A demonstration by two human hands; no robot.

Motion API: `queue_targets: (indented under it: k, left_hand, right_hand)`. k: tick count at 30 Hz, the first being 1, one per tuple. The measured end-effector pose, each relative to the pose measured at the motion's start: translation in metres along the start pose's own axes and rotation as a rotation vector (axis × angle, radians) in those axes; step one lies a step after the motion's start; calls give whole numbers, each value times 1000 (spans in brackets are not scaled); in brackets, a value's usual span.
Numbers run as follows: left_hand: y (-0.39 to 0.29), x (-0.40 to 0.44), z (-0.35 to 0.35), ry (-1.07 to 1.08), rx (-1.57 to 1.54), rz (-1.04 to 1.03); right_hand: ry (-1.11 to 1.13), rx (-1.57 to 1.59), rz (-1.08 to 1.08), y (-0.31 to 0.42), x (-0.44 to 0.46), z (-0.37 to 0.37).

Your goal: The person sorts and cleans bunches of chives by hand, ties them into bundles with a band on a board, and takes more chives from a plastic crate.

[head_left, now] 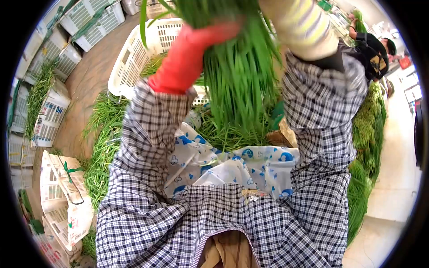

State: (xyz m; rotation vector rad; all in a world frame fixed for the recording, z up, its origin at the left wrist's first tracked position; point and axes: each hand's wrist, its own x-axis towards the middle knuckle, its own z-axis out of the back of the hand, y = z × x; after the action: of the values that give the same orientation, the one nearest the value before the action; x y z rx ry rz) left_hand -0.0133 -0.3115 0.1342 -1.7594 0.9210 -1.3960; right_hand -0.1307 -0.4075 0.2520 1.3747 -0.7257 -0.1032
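A thick bunch of garlic chives point(241, 76) hangs in front of me at the top of the head view, its leaf ends pointing down. My left hand point(208, 35), in a red glove, is closed around the bunch and blurred by motion. At the upper right, my right hand point(292, 22) is in a pale covering with yellow and grey stripes, beside the bunch. Its fingers are out of sight. Below the bunch, loose green stems point(232, 136) lie beyond the white and blue patterned apron point(228, 167) across my lap.
A cream plastic crate point(123, 73) stands behind my left arm. More chives are heaped on the floor point(105, 143) at left and along the right side point(368, 134). White crates point(51, 116) line the left. Another person point(373, 51) is at the upper right.
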Motion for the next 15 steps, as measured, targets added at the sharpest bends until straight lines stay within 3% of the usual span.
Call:
queue_targets:
  k: [2,4,5,7,8,11,12,15]
  left_hand:
    - [22,-40,-21,64,-430,167]
    - [43,-87,-51,-121,-640,473]
    - [55,-105,-52,-127,-726,554]
    - [95,-144,-75,-207,-753,692]
    - [120,-163,-85,-275,-693,739]
    - [150,-217,-114,-394,-436,925]
    - [157,-233,-106,-357,-427,968]
    - [185,-236,-94,-388,-554,944]
  right_hand:
    - [-6,-72,-152,-5,-54,17]
    - [37,-630,-142,-37,-135,42]
    - [68,-688,-459,-87,-167,65]
    - [90,-173,-642,-103,-236,33]
    - [3,-116,-756,-140,-277,22]
    - [-482,382,-907,-189,-342,-34]
    - [-523,422,-1063,-220,-355,-36]
    - [-559,377,-934,-272,-361,-28]
